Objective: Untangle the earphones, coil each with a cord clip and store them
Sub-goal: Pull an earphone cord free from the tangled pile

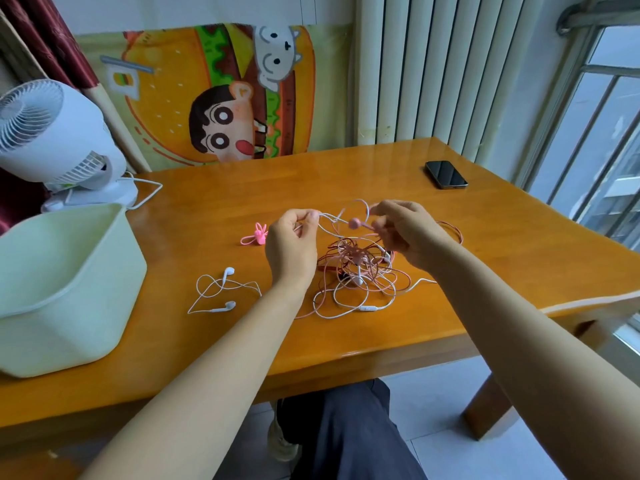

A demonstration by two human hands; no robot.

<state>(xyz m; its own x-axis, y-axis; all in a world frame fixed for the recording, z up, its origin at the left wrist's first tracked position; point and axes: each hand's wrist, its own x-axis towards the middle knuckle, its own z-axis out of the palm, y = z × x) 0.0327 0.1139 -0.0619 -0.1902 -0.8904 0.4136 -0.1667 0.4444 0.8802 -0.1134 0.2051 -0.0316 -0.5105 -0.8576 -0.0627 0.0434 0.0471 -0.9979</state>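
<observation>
A tangle of pink, white and dark red earphone cords (pixel 360 271) lies in the middle of the wooden table (pixel 519 244). My left hand (pixel 291 244) pinches a white cord raised above the tangle. My right hand (pixel 408 233) pinches a pink cord just behind a pink earbud (pixel 355 223) held in the air between the hands. A white pair of earbuds (pixel 221 289) with its cord trails loose on the table to the left. A pink cord clip (pixel 256 235) lies just left of my left hand.
A pale green plastic bin (pixel 65 289) stands open at the table's left edge. Behind it is a white desk fan (pixel 59 140) with its cable. A black phone (pixel 446 174) lies at the far right of the table.
</observation>
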